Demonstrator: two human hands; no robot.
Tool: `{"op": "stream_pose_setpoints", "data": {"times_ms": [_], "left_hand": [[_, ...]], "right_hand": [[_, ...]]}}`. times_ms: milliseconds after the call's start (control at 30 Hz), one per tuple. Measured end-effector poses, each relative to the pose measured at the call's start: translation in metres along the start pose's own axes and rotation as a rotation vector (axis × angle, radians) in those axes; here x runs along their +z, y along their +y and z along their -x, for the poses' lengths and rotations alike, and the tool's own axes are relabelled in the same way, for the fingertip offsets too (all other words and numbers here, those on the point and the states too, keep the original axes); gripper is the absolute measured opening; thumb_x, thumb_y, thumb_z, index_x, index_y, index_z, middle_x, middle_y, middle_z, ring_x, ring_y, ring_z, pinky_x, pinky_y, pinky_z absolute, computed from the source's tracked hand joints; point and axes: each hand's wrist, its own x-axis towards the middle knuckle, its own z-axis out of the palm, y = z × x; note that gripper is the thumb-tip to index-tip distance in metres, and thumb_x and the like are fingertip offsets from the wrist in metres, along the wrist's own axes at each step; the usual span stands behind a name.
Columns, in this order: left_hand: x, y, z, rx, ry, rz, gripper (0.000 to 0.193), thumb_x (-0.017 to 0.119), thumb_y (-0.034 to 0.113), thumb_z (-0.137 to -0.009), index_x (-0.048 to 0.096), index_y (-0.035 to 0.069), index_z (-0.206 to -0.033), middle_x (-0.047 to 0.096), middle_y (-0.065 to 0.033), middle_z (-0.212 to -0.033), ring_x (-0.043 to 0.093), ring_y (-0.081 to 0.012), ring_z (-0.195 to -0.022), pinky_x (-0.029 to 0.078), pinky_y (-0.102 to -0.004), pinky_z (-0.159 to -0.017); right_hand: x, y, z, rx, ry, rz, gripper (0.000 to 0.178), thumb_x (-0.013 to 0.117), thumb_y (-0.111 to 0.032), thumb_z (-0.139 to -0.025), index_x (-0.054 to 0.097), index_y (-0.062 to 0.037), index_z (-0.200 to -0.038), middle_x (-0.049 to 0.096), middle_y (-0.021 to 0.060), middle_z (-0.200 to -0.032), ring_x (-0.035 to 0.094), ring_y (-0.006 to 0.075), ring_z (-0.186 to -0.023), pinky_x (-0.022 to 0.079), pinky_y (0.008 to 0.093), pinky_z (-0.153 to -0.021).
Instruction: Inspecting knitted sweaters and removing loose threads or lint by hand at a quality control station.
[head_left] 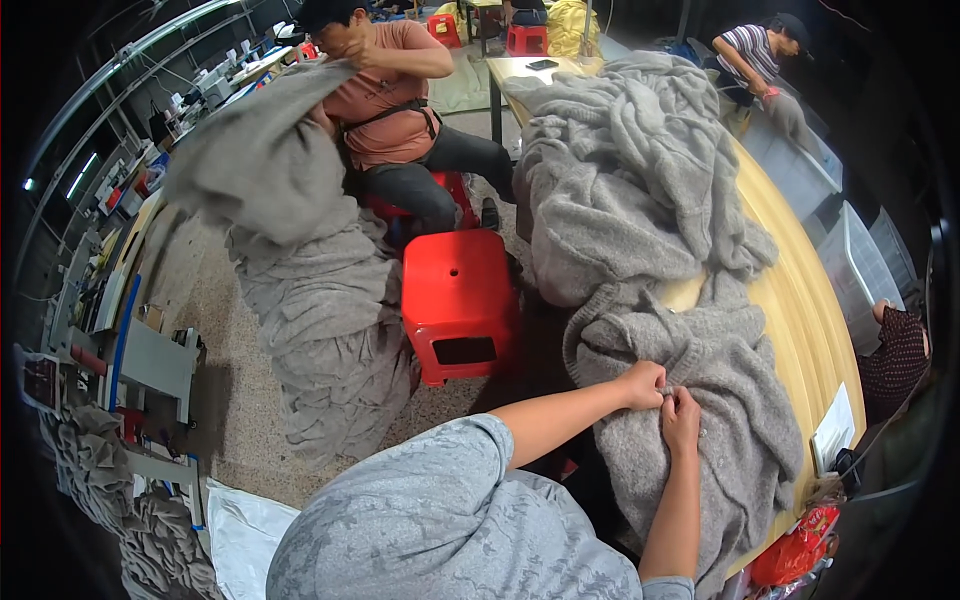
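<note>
A grey knitted sweater lies spread over the near edge of the wooden table, part of it hanging down towards me. My left hand is closed in a pinch on its fabric. Right beside it, my right hand pinches the same sweater, the fingertips of both hands almost meeting. A small fold of knit shows between them; any finer detail there is too small to make out. Farther along the table rises a large heap of similar grey knitwear, touching the sweater I hold.
A red plastic stool stands left of the table. Beyond it a seated person lifts grey knitwear above a tall grey pile. Another person bends over clear plastic bins. White paper and a red bag are at the table's right edge.
</note>
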Motion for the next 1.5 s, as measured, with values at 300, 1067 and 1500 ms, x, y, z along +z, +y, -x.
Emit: {"op": "stream_pose_setpoints", "data": {"times_ms": [300,1067,1500], "left_hand": [[-0.005,-0.015,-0.004,-0.042,-0.148,0.149,0.02,0.066,0.013,-0.058,0.062,0.001,-0.074,0.063,-0.015,-0.071,0.061,-0.024,-0.067,0.048,-0.0336,-0.06],[0.006,-0.02,-0.01,-0.01,-0.087,0.308,0.012,0.059,0.009,-0.06,0.056,0.003,-0.07,0.059,-0.012,-0.067,0.057,-0.0226,-0.064,0.044,-0.0344,-0.056],[0.007,-0.023,-0.014,-0.126,-0.145,0.399,0.03,0.068,0.022,-0.067,0.06,0.001,-0.086,0.063,-0.0149,-0.082,0.061,-0.0228,-0.077,0.049,-0.0321,-0.07]], "right_hand": [[-0.006,-0.002,-0.008,-0.073,-0.115,0.146,0.009,0.055,-0.006,-0.076,0.056,0.0014,-0.082,0.058,0.0207,-0.072,0.057,0.0357,-0.064,0.044,0.0394,-0.059],[-0.001,0.04,-0.019,0.199,-0.285,-0.406,0.004,0.055,0.0,-0.083,0.059,0.0,-0.086,0.055,-0.004,-0.074,0.046,0.0037,-0.065,0.036,0.0183,-0.058],[0.001,0.046,-0.012,0.214,-0.229,-0.491,0.012,0.054,0.0,-0.084,0.052,-0.0012,-0.096,0.055,-0.0002,-0.084,0.05,0.0057,-0.076,0.039,0.0177,-0.068]]}}
